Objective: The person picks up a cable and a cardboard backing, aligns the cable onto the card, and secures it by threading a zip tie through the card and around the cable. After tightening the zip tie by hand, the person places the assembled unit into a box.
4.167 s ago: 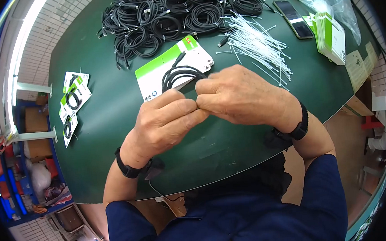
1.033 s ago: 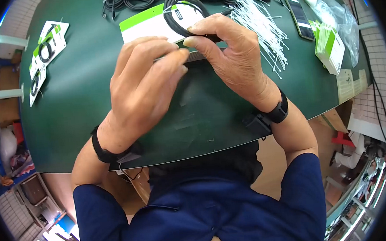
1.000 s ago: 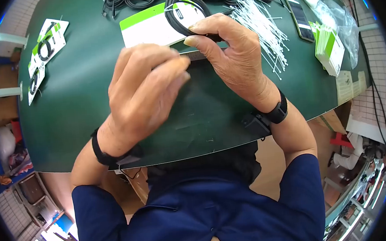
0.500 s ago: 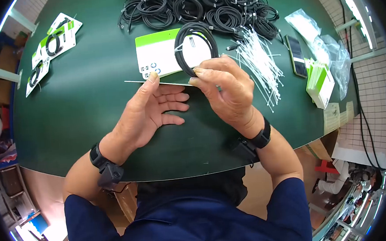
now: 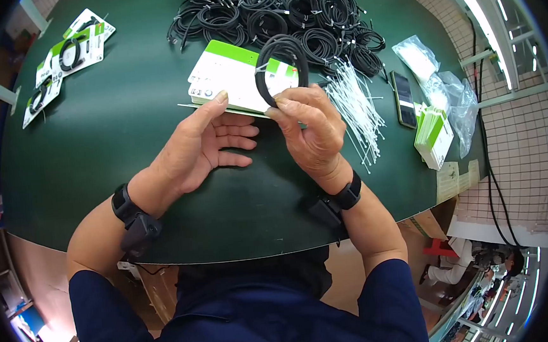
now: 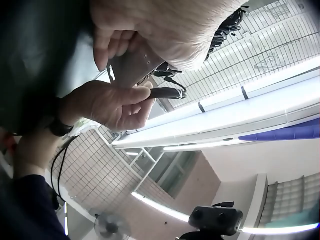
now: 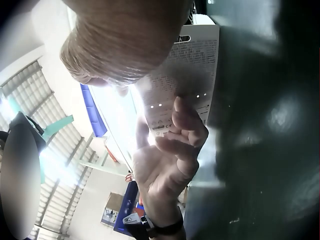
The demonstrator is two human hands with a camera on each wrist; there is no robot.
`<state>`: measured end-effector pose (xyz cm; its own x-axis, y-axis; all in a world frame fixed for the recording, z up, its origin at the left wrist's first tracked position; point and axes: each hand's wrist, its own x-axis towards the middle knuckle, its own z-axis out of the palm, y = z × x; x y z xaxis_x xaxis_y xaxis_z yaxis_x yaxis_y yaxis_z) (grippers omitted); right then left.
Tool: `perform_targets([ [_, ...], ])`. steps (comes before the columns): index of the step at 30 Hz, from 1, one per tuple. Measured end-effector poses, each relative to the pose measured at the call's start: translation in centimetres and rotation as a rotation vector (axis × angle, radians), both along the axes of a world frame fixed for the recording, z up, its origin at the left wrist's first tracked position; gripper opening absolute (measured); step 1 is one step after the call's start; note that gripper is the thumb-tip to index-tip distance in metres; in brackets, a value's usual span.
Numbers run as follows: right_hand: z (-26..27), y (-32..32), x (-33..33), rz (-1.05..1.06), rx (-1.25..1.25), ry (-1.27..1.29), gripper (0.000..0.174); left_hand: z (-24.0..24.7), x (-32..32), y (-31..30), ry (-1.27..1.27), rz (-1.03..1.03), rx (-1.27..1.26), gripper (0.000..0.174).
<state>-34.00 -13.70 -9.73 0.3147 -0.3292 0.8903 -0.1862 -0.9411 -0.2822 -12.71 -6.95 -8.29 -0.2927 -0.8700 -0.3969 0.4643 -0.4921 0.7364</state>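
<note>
Thin and seen nearly edge-on in the head view, a card (image 5: 239,110) has its grey printed back turned to the right wrist view (image 7: 175,75). The left hand (image 5: 199,144) holds its left end, thumb at the edge and fingers spread behind. A black cable coil (image 5: 261,83) with a white tie stands upright at the card's right end. The right hand (image 5: 312,130) pinches the coil's bottom against the card; the left wrist view shows the coil (image 6: 165,93) at its fingertips. Behind lies a stack of green-and-white cards (image 5: 222,73).
Many black cable coils (image 5: 264,25) cover the table's back. White ties (image 5: 355,111) lie on the right, near a phone (image 5: 403,98), a card pile (image 5: 434,137) and clear bags (image 5: 460,104). At the far left are several cards bearing cables (image 5: 81,51).
Both hands were together at the coil earlier. The left hand then came away and has moved to the card's left end. The right hand still pinches the coil; the head view has shifted.
</note>
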Motion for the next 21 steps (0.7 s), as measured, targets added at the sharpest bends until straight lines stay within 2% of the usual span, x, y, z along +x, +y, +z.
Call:
perform_targets([
  [7,-0.2,-1.0,-0.9,-0.029,-0.012,-0.016,0.037,-0.3,-1.2,-1.0,0.026,-0.032,0.002,0.066],
  [10,-0.2,-1.7,-1.4,-0.027,-0.021,-0.027,0.037,-0.6,-2.4,-1.6,0.121,-0.074,0.027,0.066],
  [15,-0.3,-2.4,-2.2,-0.014,-0.011,-0.019,0.038,-0.4,-3.4,-2.1,0.106,-0.081,0.009,0.067],
  [21,-0.3,-2.5,-2.3,0.041,-0.084,-0.017,0.041,0.8,-3.1,-0.3,0.135,0.063,0.124,0.063],
])
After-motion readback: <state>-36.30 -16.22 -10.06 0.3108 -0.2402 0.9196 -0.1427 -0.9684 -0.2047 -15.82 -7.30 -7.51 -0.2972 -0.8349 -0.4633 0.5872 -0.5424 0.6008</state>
